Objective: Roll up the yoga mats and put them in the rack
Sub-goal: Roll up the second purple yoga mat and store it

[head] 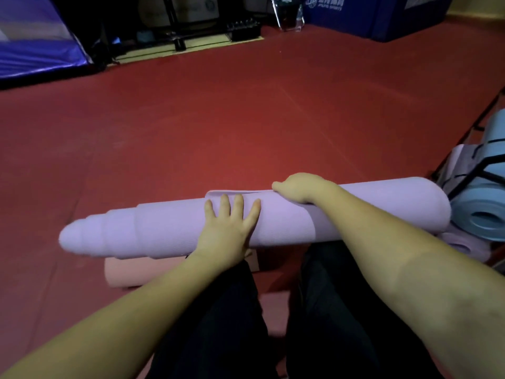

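Across the middle of the frame your lilac mat lies rolled, long axis left to right, its telescoped end pointing left. Below it at lower left sits one pink roll on the red floor. Your left hand presses flat on the lilac mat, fingers spread. Your right hand curls over its top edge, gripping it. At the right edge, the rack holds two blue rolls and some lilac ones I cannot count. The white writing on the blue pad, upper right, is unreadable.

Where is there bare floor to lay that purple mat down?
Open red floor stretches beyond the purple mat toward the dark equipment at the back. It is crowded on the right by the rack with blue rolled mats, and near the knees by the pink roll.
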A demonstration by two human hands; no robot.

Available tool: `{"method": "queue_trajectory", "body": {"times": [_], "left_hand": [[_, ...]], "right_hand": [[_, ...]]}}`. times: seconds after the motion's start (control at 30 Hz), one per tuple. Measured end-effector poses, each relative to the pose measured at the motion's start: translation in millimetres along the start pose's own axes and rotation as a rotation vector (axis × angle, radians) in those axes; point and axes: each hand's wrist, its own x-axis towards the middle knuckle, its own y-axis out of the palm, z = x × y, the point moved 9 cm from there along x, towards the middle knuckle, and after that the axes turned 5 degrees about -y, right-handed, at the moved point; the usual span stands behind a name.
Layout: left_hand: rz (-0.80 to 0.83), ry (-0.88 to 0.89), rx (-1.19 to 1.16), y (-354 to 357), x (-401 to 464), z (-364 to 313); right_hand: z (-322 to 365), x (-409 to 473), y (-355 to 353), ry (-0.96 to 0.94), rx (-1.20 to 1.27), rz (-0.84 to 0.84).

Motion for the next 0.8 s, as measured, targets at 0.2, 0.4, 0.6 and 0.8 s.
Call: {"method": "queue_trajectory", "body": {"times": [0.2,0.4,0.6,0.8], "left_hand": [[0.002,0.023,-0.017,-15,-2,8],[-0.025,0.097,-0.069,-52,-20,10],[0.165,0.166,-0.132,-49,-23,7],[0.308,0.164,-0.256,-37,-5,13]], "right_hand": [[11,-9,-8,-0.019,-0.015,0.064],[18,-33,-13,-0.023,-0.006,0.144],[18,-42,1,-0.044,-0.019,0.147],[20,-30,-29,-0.117,-0.09,-0.286]]}}
